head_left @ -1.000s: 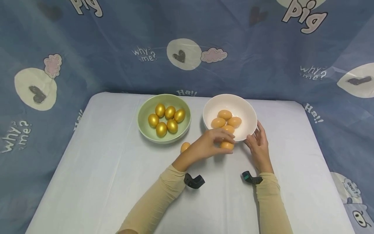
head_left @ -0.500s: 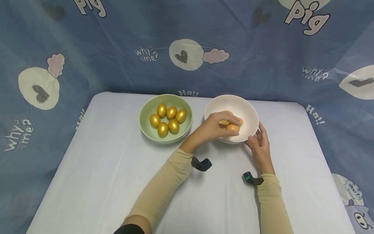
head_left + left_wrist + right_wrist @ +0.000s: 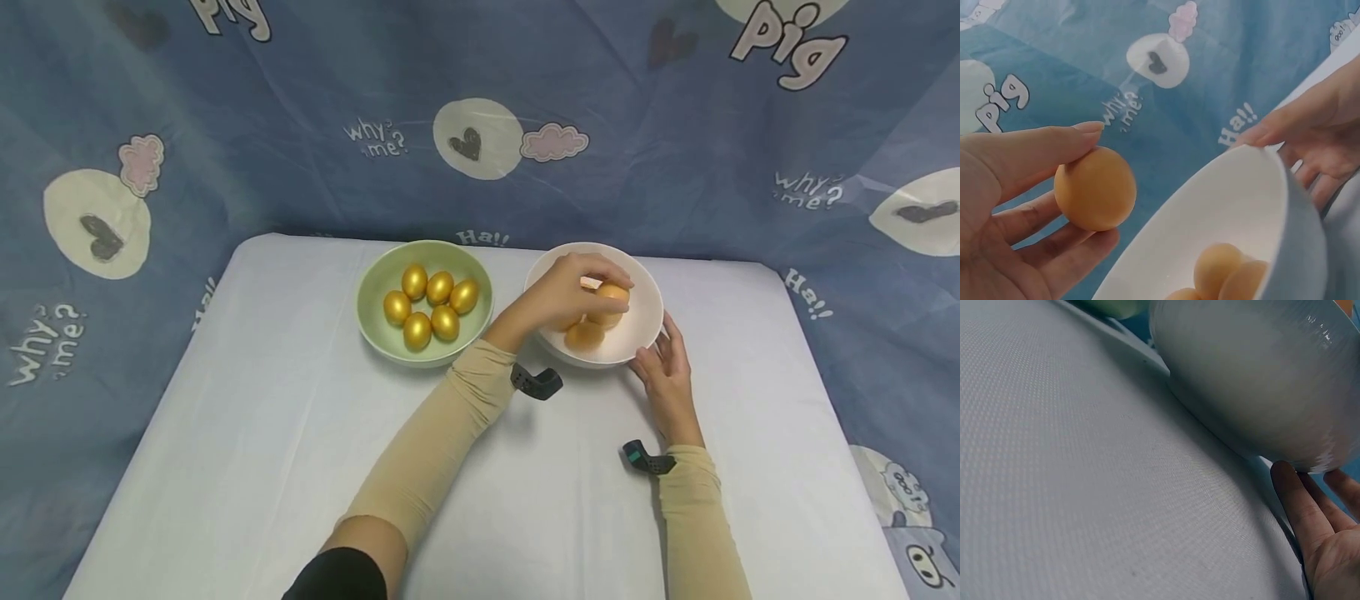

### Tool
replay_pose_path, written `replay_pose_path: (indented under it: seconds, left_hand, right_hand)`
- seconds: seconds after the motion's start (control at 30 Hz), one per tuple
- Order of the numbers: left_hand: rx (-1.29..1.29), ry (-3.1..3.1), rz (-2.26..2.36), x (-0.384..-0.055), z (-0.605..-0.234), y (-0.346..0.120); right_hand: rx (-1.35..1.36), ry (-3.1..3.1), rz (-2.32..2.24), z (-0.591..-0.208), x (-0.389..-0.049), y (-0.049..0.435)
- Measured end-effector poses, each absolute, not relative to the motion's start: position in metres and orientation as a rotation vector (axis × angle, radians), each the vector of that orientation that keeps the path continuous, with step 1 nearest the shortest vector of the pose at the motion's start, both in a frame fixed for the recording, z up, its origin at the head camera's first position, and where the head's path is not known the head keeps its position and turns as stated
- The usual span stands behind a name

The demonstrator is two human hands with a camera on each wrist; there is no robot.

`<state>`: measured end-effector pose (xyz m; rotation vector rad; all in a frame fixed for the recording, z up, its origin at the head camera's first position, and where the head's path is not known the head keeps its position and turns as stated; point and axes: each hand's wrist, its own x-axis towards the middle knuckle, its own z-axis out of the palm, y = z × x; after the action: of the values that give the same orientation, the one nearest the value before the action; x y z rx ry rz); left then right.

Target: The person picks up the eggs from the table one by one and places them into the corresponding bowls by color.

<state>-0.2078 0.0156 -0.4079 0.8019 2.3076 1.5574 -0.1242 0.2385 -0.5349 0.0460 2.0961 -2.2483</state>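
My left hand [image 3: 570, 287] is over the white bowl [image 3: 647, 321], holding a light-brown egg [image 3: 1095, 189] between thumb and fingers. In the left wrist view this egg is above the bowl's rim. More light-brown eggs [image 3: 585, 337] lie inside the bowl, partly hidden by the hand. At the bowl's right side, my right hand [image 3: 667, 387] holds on with its thumb at the rim and its fingers against the outer wall. Those fingers [image 3: 1300, 503] touch the lower outside of the bowl in the right wrist view.
Left of the white bowl stands a green bowl [image 3: 365, 325] with several shiny golden eggs [image 3: 417, 331] in it. Both bowls sit near the back edge of a white-covered table [image 3: 247, 433]. A blue printed cloth [image 3: 315, 183] hangs behind.
My left hand has carried the egg from in front of the white bowl up and over its inside. The lone egg on the table is now hidden behind my left arm. My right hand stays put.
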Motion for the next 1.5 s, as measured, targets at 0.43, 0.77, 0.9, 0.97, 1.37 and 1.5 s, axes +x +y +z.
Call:
replay_pose_path:
  seconds: [0.43, 0.77, 0.9, 0.97, 1.37, 1.5]
  left_hand:
    - [0.75, 2.289, 1.405, -0.24, -0.409, 0.032]
    - [0.656, 2.28, 1.345, -0.26, -0.426, 0.043]
    - [0.697, 2.291, 1.29, -0.264, -0.43, 0.05]
    - [0.704, 2.311, 1.252, -0.266, -0.431, 0.053]
    - [0.609, 2.416, 1.085, -0.266, -0.436, 0.063]
    - [0.613, 2.452, 1.059, -0.266, -0.437, 0.067]
  right_hand:
    - [0.034, 2.081, -2.251, -0.534, -0.126, 0.237]
    - [0.027, 2.085, -2.259, -0.537, -0.125, 0.238]
    - [0.021, 2.079, -2.271, -0.537, -0.125, 0.238]
    - [0.023, 2.074, -2.274, -0.537, -0.125, 0.238]
    - [0.056, 2.066, -2.277, -0.537, -0.125, 0.239]
    - [0.048, 2.076, -2.276, -0.536, -0.125, 0.24]
